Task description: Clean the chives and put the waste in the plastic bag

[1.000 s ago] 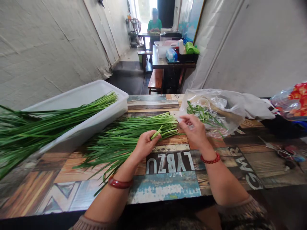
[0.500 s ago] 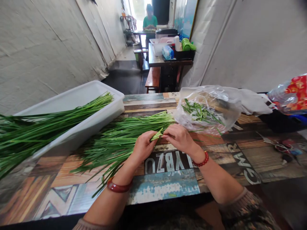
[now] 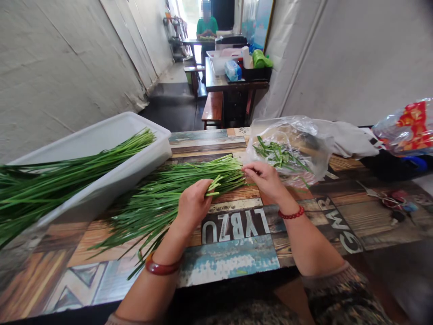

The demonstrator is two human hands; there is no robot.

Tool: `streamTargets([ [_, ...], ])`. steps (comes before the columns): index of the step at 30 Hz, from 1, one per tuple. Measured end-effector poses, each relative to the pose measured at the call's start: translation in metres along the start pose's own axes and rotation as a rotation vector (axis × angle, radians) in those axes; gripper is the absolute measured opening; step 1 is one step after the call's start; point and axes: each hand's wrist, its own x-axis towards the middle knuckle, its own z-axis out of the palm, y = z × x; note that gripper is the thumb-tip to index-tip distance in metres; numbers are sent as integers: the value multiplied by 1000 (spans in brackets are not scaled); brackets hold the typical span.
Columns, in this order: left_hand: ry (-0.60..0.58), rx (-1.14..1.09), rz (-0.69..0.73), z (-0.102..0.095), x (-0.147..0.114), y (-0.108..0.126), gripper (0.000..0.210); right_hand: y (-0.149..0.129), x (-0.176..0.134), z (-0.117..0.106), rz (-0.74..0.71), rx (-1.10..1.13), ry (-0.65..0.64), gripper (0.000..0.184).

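Observation:
My left hand (image 3: pixel 195 201) is closed around a few garlic chives (image 3: pixel 214 186), their pale cut ends poking out past the thumb and their leaves trailing down by the wrist. Beyond it a loose pile of garlic chives (image 3: pixel 165 185) lies on the table, pale ends to the right. My right hand (image 3: pixel 265 178) has thumb and fingers pinched together at the pale ends of that pile; whatever is between the fingertips is too small to make out. Just behind the right hand sits an open clear plastic bag (image 3: pixel 321 155) with green trimmings (image 3: pixel 279 153) in it.
At left, a white plastic tub (image 3: pixel 135 119) holds more long chives (image 3: pixel 101 158). Scissors and keys (image 3: pixel 394 203) lie on the patterned table (image 3: pixel 243 257) at right, near a red-printed plastic bag (image 3: pixel 411 122). Farther off, a person in green (image 3: pixel 207 27) sits beyond another table (image 3: pixel 219 83).
My right hand has left the chive ends in my left hand and moved up and right to the pile's ends. My left hand has shifted slightly left, still holding its chives.

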Motion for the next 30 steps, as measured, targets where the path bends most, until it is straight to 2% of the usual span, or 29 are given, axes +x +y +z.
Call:
streamTargets([
  [5, 181, 377, 73, -11, -2, 3, 24, -1, -4, 3, -55, -215, -301, 10],
  [7, 217, 430, 90, -14, -2, 6, 25, -3, -6, 7, -79, -360, -351, 7],
  [9, 191, 430, 85, -15, -2, 9, 27, -4, -7, 11, -83, -496, -364, 8],
  [13, 29, 220, 3, -8, 0, 10, 28, 0, -8, 16, -112, -558, -346, 6],
  [16, -45, -97, -88, -1, 3, 7, 18, 2, -7, 14, -146, -401, -320, 7],
  [19, -46, -419, -156, 4, 5, 5, 25, 1, -6, 13, -143, -182, -293, 12],
  [21, -75, -558, -199, 4, 6, 5, 29, -2, -6, 14, -109, -90, -264, 14],
  [25, -189, -655, -241, 5, 7, 8, 33, -8, -7, 21, -40, -3, -213, 16],
  [30, -208, -703, -237, 8, 7, 9, 33, -13, -8, 27, 49, 92, -179, 16],
])
